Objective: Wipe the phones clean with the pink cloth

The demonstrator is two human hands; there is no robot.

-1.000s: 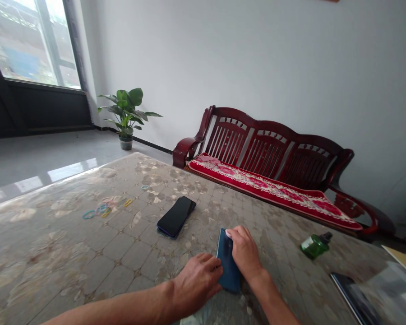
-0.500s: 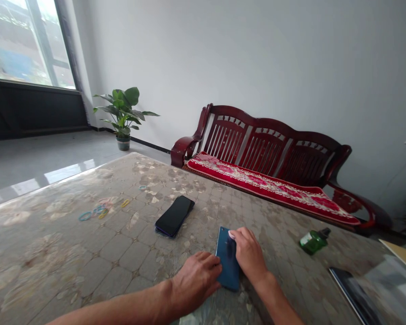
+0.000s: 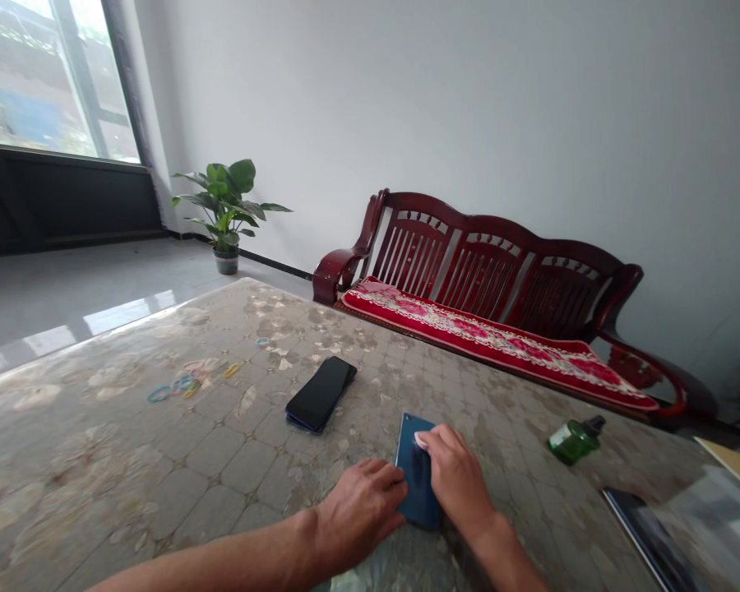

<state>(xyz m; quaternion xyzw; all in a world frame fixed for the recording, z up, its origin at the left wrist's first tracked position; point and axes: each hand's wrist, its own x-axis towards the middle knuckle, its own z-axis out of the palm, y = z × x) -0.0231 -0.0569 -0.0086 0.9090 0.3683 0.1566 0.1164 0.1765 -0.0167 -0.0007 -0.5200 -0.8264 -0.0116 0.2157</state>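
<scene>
A blue phone (image 3: 418,481) lies back up on the table, its camera end pointing away from me. My left hand (image 3: 363,506) grips its left edge with the fingers curled together. In the closed fingertips of my right hand (image 3: 460,475) is a small white pad (image 3: 420,441), pressed against the upper part of the phone's back. Most of that pad is hidden by the fingers, and its exact kind does not show. Left of and beyond my hands, a dark phone (image 3: 321,393) lies on top of another flat phone-like thing.
Several coloured rubber bands (image 3: 191,384) lie on the left of the patterned tabletop (image 3: 215,456). A green bottle (image 3: 575,441) lies to the right, near another dark phone (image 3: 641,526) and a clear sheet. A red wooden bench (image 3: 469,263) and a potted plant (image 3: 226,214) stand beyond.
My right hand has slid slightly toward me along the phone's back with the white pad. My left hand stays on the phone's edge.
</scene>
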